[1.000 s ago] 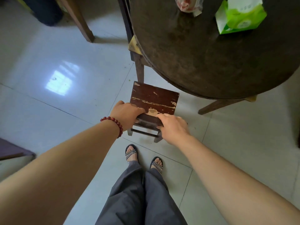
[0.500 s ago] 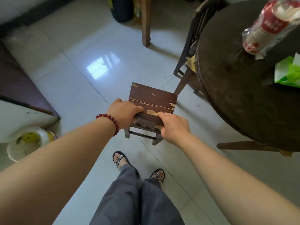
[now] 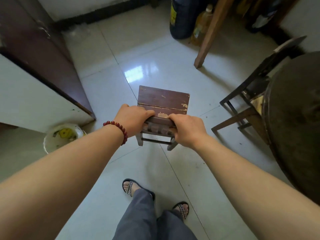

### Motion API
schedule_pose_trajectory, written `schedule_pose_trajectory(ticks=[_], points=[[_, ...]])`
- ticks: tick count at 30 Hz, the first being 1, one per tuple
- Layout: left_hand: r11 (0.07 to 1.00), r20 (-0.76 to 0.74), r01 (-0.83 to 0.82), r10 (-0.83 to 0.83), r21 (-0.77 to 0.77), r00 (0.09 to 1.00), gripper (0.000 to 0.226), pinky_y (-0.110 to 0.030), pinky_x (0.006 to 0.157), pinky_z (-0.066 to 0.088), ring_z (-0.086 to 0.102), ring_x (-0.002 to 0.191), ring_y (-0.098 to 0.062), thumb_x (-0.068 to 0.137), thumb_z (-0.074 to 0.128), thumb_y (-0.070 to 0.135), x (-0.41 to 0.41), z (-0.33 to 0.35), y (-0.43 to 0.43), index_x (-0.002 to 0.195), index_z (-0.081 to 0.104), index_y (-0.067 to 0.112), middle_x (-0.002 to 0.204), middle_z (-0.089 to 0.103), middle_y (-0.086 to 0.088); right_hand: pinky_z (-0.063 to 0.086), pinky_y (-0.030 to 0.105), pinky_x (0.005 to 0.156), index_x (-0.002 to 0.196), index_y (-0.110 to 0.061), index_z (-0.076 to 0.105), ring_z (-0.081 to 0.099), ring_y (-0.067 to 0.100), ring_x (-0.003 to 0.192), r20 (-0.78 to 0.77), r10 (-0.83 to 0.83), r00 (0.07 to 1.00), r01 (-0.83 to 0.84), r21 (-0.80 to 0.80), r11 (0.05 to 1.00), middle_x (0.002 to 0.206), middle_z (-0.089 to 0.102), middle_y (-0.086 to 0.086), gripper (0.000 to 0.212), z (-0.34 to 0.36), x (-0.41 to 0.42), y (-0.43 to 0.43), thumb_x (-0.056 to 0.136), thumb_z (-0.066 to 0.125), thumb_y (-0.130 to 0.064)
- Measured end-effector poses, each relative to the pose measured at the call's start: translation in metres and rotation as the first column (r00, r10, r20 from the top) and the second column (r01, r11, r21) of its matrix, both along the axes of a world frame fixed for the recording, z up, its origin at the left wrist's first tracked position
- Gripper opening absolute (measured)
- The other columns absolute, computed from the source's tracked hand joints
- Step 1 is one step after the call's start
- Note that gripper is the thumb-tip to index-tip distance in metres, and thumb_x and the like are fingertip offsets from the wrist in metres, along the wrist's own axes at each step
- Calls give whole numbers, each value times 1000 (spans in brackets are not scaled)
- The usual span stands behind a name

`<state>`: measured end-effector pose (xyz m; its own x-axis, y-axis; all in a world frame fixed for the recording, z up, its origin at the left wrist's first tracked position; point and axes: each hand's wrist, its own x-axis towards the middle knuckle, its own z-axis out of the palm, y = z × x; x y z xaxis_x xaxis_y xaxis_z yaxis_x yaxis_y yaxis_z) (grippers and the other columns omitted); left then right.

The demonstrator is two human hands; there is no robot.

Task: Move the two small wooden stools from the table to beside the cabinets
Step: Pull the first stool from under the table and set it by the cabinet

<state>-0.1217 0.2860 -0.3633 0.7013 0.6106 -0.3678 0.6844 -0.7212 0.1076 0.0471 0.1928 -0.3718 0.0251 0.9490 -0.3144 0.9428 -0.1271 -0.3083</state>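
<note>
A pale, glossy tiled floor (image 3: 107, 80) fills most of the view, with a bright patch of window light reflected just beyond the middle. Along the left side stands a cabinet (image 3: 43, 56) with a dark reddish-brown front and a light side panel running toward the camera. At the right edge curves the dark, worn round worktop (image 3: 294, 118), and tucked against it is a dark wooden chair (image 3: 251, 94) with a scuffed seat. Farther back, a slanting wooden leg (image 3: 210, 32) rises from the floor, with a dark container and a yellowish bottle (image 3: 200, 26) crowded behind it near the wall. Two bare forearms reach in from the bottom corners, above grey trouser legs and feet in checked-strap sandals. Between the hands, held clear of the floor and roughly level, is the small wooden stool (image 3: 163, 101), dark brown with paint chipped along its seat boards; it hangs over the open floor between the cabinet and the worktop, near neither. The left hand (image 3: 132, 116) has its grip closed on the stool's near left corner, thumb on top of the seat; the right hand (image 3: 187, 130) is closed on the near right corner, fingers wrapped under the edge. Low on the left, by the cabinet's foot, sits a white bucket (image 3: 63, 135) with yellow scraps inside. A red bead bracelet (image 3: 119, 129) circles the left wrist.
</note>
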Motion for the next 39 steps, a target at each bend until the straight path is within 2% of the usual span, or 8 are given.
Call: schedule_pose_trajectory(ticks=[6, 10, 14, 20, 27, 29, 33, 39], points=[[998, 15, -60, 60, 32, 998, 27, -32, 72, 29, 54, 85, -19, 93, 48, 25, -47, 5, 59, 118, 46, 33, 95, 61, 1, 52, 37, 65, 101, -32, 52, 61, 23, 82, 42, 77, 996, -78, 38, 996, 92, 67, -8, 28, 2, -42, 71, 80, 60, -16], [993, 19, -104, 103, 55, 994, 29, -31, 71, 31, 56, 86, -19, 93, 49, 25, -76, 5, 95, 120, 45, 34, 96, 62, 2, 44, 31, 58, 99, -32, 52, 59, 23, 80, 71, 135, 988, -141, 76, 987, 91, 66, -7, 26, 2, -67, 117, 81, 61, -16], [986, 38, -149, 147, 68, 988, 30, -30, 69, 31, 58, 88, -20, 93, 49, 26, -99, 1, 126, 122, 44, 35, 98, 63, 2, 52, 35, 61, 101, -31, 52, 61, 23, 79, 90, 180, 980, -187, 78, 979, 89, 66, -8, 30, -1, -86, 158, 79, 63, -14], [967, 92, -247, 241, 66, 966, 33, -31, 71, 29, 58, 91, -21, 93, 49, 26, -115, -9, 170, 125, 46, 35, 99, 64, 2, 54, 37, 61, 106, -29, 51, 58, 23, 75, 92, 265, 960, -274, 105, 956, 92, 66, -5, 34, -12, -99, 218, 79, 64, -13], [921, 118, -387, 381, 31, 917, 38, -33, 73, 27, 58, 99, -21, 90, 49, 20, -128, -29, 232, 124, 48, 38, 105, 65, 7, 44, 31, 55, 103, -25, 50, 60, 29, 81, 97, 376, 921, -385, 101, 917, 97, 65, -3, 31, -34, -107, 300, 77, 64, -15], [910, 108, -413, 407, 38, 907, 46, -34, 74, 30, 58, 104, -21, 86, 56, 18, -134, -33, 245, 125, 47, 39, 114, 64, 10, 37, 29, 54, 101, -25, 51, 60, 29, 81, 86, 398, 913, -405, 95, 909, 94, 66, -4, 32, -37, -111, 319, 75, 65, -14], [885, 40, -460, 459, 70, 888, 58, -37, 85, 39, 51, 119, -18, 78, 65, 21, -153, -48, 269, 127, 43, 43, 138, 49, 13, 34, 29, 55, 108, -26, 52, 59, 28, 83, 85, 439, 894, -446, 91, 890, 95, 66, -4, 34, -48, -128, 356, 77, 61, -15], [864, 94, -494, 486, 96, 869, 56, -36, 82, 37, 54, 114, -22, 77, 66, 22, -183, -70, 303, 125, 46, 42, 128, 58, 7, 32, 30, 54, 109, -24, 52, 59, 29, 81, 109, 467, 877, -479, 128, 869, 94, 65, -2, 32, -69, -158, 396, 79, 60, -14]])
